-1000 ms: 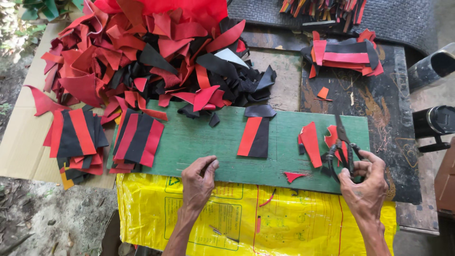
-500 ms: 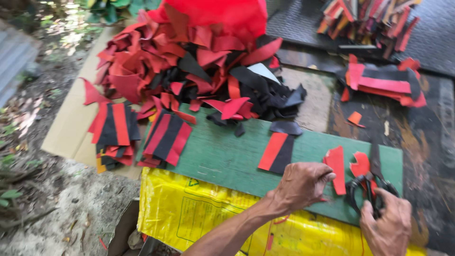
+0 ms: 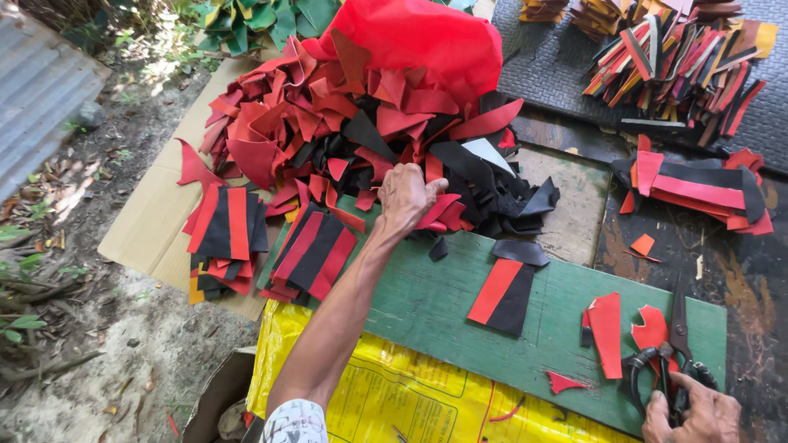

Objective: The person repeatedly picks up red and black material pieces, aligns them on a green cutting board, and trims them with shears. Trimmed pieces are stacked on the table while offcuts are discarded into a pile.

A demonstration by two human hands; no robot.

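Scraps of red and black leather [image 3: 361, 123] sit in a big messy heap at the far edge of the green board [image 3: 435, 303]. Left hand [image 3: 408, 194] is stretched out, fingers curled into the pile gripping a red piece. Right hand [image 3: 689, 414] clutches black scissors [image 3: 669, 361] on the board, outdoors, dirt alongside.

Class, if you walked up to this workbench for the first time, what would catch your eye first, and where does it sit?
First, the big heap of red and black scraps at top centre, with the left hand closed on a piece at its near edge. Next, the green board across the front, bearing a red-and-black piece. At lower right, the right hand grips scissors.
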